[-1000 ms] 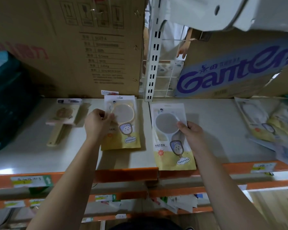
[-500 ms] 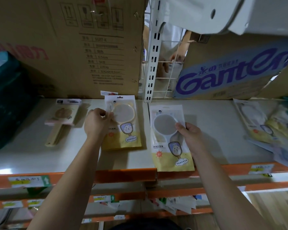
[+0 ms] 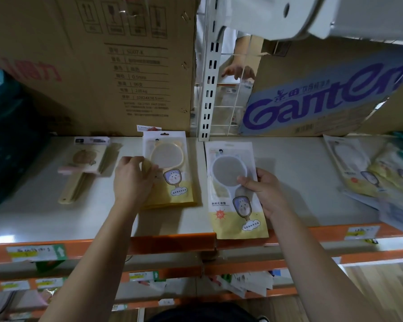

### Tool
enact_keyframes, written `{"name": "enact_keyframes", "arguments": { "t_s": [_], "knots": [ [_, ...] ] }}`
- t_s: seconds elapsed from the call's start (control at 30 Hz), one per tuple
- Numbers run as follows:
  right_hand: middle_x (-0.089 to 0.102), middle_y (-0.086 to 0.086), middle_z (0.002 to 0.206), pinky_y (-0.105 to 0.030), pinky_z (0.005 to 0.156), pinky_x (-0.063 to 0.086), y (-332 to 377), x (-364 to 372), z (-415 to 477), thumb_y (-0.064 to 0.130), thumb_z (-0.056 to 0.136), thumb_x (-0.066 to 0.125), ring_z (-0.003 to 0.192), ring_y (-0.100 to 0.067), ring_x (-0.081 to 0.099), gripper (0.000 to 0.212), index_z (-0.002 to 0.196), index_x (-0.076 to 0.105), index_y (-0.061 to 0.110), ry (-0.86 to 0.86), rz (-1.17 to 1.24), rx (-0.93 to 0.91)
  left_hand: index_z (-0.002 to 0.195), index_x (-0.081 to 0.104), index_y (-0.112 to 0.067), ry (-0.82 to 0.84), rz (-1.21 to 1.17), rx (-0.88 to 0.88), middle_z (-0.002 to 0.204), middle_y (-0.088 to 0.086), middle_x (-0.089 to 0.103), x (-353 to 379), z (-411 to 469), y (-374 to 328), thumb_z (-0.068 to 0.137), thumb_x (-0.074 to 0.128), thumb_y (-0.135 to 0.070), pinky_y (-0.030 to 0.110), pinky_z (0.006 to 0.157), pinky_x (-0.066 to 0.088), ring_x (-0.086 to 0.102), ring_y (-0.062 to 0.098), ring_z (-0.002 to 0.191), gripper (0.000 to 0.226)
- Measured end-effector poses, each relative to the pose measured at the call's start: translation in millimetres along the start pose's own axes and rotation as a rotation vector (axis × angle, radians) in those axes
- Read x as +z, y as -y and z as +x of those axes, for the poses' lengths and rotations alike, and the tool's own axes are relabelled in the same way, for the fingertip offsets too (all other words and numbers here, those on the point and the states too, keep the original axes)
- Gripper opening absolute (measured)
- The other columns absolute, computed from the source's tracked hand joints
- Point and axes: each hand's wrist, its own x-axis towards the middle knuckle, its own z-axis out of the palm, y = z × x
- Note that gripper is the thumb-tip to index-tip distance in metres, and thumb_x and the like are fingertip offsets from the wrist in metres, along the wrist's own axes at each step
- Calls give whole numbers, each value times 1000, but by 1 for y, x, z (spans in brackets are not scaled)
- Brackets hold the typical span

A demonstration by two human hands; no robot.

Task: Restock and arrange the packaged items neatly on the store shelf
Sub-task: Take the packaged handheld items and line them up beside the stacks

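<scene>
two packaged hand mirrors lie flat on the shelf, side by side with a narrow gap between them. the left hand has its fingers curled on the left edge of the yellow mirror packet, which lies far back, its top close to the brown carton behind. the right hand grips the right edge of the white mirror packet, thumb on top by the mirror's rim; this packet's near end hangs over the orange shelf lip. left of the hands lies a blurred long-handled pack. at the far right, loose packets overlap in a heap. behind, a slotted white upright stands between the carton and a ganten box, and another person's hand shows through the wire grid there.
</scene>
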Motion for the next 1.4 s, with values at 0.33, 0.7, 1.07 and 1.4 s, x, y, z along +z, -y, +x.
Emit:
{"name": "enact_keyframes", "arguments": {
  "t_s": [0.33,0.7,1.07,1.4],
  "knots": [
    [73,-19,95,-45,81,58,25,7,43,11,79,77,88,-35,70,20,97,70,2,-144,-189,-20,115,64,-16,1,300,343,116,9,56,-5,-66,-8,91,56,-39,42,84,41,49,30,105,34],
    [70,-16,81,-31,62,45,27,16,72,26,68,86,74,-28,65,39,84,69,-5,-155,-776,-73,115,63,-14,13,256,357,121,9,58,-1,-76,-9,92,56,-38,43,90,38,49,30,112,34],
    [55,-3,79,-31,59,40,28,9,60,58,75,73,77,-24,56,54,89,55,9,-206,-1167,-103,113,64,-17,14,286,373,119,7,59,-2,-76,-9,94,52,-38,44,91,36,51,29,111,31],
    [65,1,100,-16,62,37,29,-44,29,38,91,63,83,-9,56,30,109,66,15,-266,-847,-170,123,57,-25,167,269,514,126,0,55,34,-57,-73,96,38,-44,39,99,31,47,22,119,38]
  ]
}}
